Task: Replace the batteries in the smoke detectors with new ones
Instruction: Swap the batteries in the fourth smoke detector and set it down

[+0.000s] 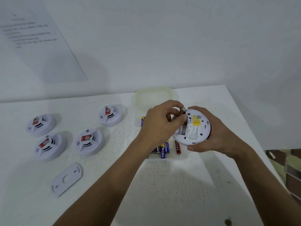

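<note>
My forearms fill the near view over the white table (187,185). Going down in size: my right hand (218,136) cups the upturned smoke detector (193,128) by its rim, fingers curled round the edge, holding it above the table's right side. It should be light, rigid plastic, a little slick, so the rim grip suits it. My left hand (160,124) pinches a battery (182,110) at the detector's upper-left edge; whether it is seated I cannot tell. It is small, hard and smooth, best held mid-body. Loose batteries (162,150) lie below.
</note>
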Tool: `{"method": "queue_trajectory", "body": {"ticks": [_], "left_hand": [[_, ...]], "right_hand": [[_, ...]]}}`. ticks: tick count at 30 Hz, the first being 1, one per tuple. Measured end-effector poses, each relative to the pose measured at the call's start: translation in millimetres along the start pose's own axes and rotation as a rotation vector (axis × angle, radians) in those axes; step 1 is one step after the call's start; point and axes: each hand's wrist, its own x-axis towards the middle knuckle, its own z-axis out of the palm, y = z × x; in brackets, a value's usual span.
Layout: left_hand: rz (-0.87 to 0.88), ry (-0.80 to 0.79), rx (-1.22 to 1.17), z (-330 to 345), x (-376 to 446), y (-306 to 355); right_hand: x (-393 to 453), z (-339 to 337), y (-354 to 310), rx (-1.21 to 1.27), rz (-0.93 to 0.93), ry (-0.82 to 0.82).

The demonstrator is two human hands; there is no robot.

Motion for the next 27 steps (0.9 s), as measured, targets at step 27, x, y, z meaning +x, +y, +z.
{"method": "queue_trajectory", "body": {"ticks": [27], "left_hand": [[0.198, -0.396, 0.395, -34.2, -17.5, -30.6]], "right_hand": [[9.8, 4.3, 4.1, -0.012, 0.025, -0.137]]}}
